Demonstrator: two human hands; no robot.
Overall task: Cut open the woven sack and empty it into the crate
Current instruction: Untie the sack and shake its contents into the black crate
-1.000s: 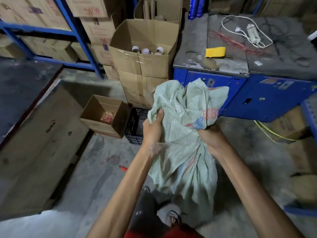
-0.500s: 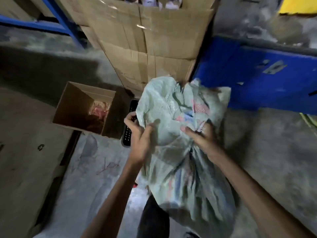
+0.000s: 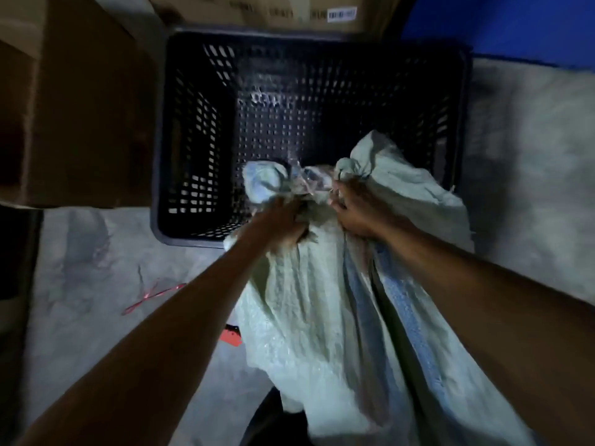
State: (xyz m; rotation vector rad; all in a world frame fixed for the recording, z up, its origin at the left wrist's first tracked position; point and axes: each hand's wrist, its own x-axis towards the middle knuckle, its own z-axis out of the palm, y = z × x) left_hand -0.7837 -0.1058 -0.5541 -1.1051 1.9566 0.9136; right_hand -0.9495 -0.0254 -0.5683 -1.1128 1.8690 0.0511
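Observation:
A pale green woven sack [image 3: 322, 317] with a blue stripe hangs in front of me, its bunched mouth tipped over the near rim of a black perforated plastic crate [image 3: 199, 130]. My left hand [image 3: 283, 220] clenches the sack's neck on the left. My right hand [image 3: 357, 210] grips the gathered fabric just to the right. Clear plastic film shows at the sack's mouth between my hands. The crate's inside looks bare; its near right corner is hidden by the sack.
A brown cardboard box [image 3: 80, 117] stands left of the crate, another carton [image 3: 289, 11] behind it, and a blue cabinet [image 3: 499, 24] at the back right. On the concrete floor lie a red string [image 3: 151, 296] and a red-orange cutter [image 3: 231, 336], partly under the sack.
I have leaned in and down over the crate, which now fills the upper view. The sack's mouth has swung forward and down over the crate's rim, both hands still gripping it.

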